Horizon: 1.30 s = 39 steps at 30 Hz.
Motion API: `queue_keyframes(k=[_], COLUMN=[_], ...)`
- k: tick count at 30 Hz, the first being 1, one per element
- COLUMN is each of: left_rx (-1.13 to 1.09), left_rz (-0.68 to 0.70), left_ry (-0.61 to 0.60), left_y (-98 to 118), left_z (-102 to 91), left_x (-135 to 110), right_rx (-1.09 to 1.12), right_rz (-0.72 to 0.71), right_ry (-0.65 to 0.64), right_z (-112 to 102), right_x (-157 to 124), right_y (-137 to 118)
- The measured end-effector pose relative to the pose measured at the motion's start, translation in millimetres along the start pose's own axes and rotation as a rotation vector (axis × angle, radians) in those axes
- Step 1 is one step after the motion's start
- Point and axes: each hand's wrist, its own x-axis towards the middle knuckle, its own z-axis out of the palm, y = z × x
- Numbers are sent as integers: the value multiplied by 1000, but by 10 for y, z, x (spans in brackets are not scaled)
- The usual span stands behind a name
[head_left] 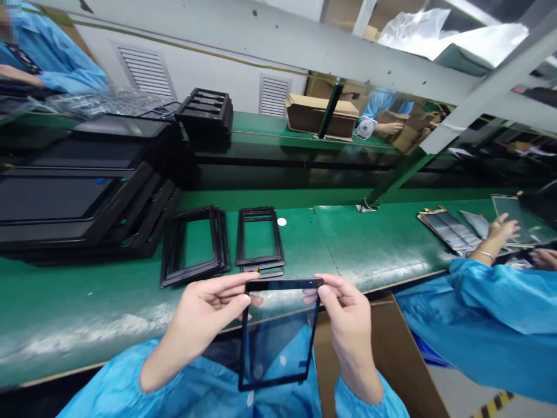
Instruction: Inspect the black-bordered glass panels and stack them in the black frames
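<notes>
Between my two hands hangs a black-bordered glass touch panel (282, 331), see-through in the middle and tilted over my lap. My left hand (206, 310) pinches its upper left corner between thumb and fingers. The upper right corner is gripped the same way by my right hand (346, 316). Just beyond the panel, on the green bench, lie a small stack of black frames (278, 241) and, left of it, a second stack of larger-looking black frames (216, 241).
Stacked black trays (143, 191) holding dark screens rise at the left. More black trays (226, 110) and a cardboard divider box (300, 113) stand behind. A green post (394, 180) meets the bench (348, 232). At right, a co-worker's hand (500, 229) is near thin panels (452, 229).
</notes>
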Motion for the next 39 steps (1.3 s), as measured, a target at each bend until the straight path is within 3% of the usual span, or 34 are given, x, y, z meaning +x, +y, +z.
queue_keyframes(k=[3,7,10,13,15,17,21,23,26,30,36,39], left_rx=[41,127,340,671,759,701,319,181,114,71,78,73], left_rz=[-27,-24,162,391,387,276,-31,-98,-93,-76,-83,-71], left_ry=[57,25,-20,-214,-378,-445,-245,-152,-52,46,105,114], left_y=[-31,-51,10,125,195,232,180,112,24,-6,-32,-101], left_z=[-36,-91,-57,54,113,115,-13,-61,-45,35,51,-6], left_x=[-12,-9,0,8,18,32,34,17,-21,-67,-82,-60], right_rx=[38,49,22,21,67,79,-69,-54,52,101,54,99], right_rz=[-5,-20,-34,-34,19,87,171,236,296,263,146,134], right_ry=[3,25,5,-118,-206,-240,-240,-210,-90,13,47,3], right_z=[27,38,114,238,260,173,-200,-325,-336,-214,-172,-188], right_x=[-34,-59,-83,-105,-97,-61,27,35,8,-34,-86,-99], right_y=[-7,-31,-30,1,26,57,187,280,370,353,325,303])
